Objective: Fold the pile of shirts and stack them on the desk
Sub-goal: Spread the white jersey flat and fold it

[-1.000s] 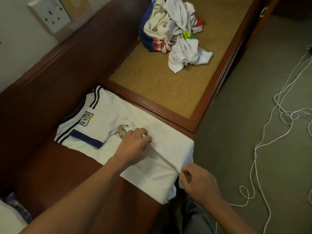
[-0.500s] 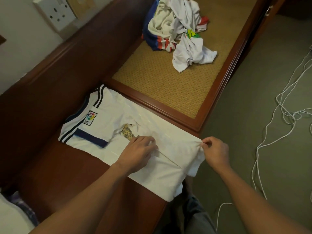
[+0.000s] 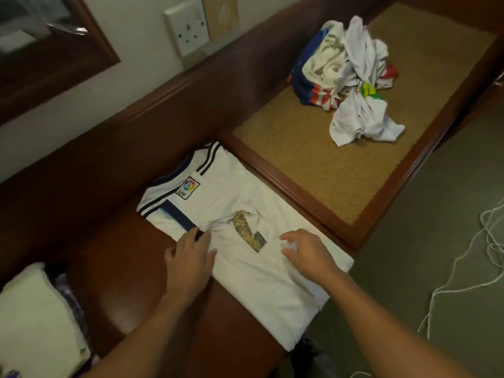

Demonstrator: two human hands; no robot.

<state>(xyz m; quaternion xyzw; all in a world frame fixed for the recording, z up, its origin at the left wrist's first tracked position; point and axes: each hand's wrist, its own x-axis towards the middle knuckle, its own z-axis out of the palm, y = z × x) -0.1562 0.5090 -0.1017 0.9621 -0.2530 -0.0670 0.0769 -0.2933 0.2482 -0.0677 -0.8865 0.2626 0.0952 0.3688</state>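
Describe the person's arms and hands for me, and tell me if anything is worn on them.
The left hand and the right hand are bare, with no gloves. The arms are uncovered as far as the frame shows, and no sleeve or cuff reaches into view. No watch, bracelet or ring shows on either side.

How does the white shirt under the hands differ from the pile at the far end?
The white shirt lies flat and partly folded; the pile is a crumpled heap. The white shirt sits on the bare wood of the desk; the pile sits on the woven panel. The left hand and right hand rest on the white shirt; nothing touches the pile. Both show white fabric.
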